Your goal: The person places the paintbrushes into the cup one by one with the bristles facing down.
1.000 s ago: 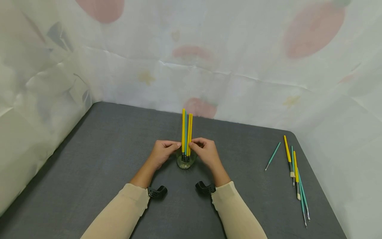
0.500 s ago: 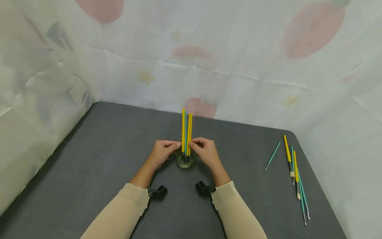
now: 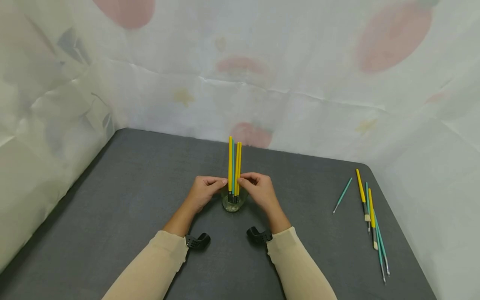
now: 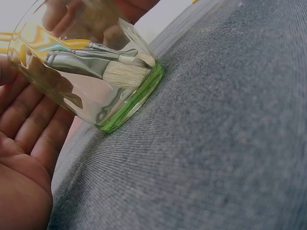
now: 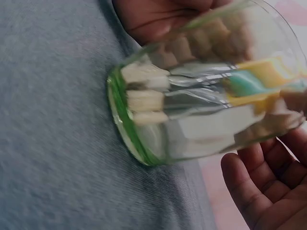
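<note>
The left hand (image 3: 204, 191) and right hand (image 3: 260, 190) pinched the upright brushes (image 3: 234, 166) from either side, apparently to keep them bunched bristle-down in the glass jar (image 3: 233, 202) at mid-desk (image 3: 123, 200). Loose brushes (image 3: 371, 214) lay well apart, rightward.

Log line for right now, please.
left hand: pinches brushes | right hand: pinches brushes | brushes: upright, bristles down in glass | loose brushes: on table

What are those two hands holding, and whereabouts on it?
Both the left hand and right hand pinch the bundle of paintbrushes low on the handles, just above the glass jar rim.
</note>
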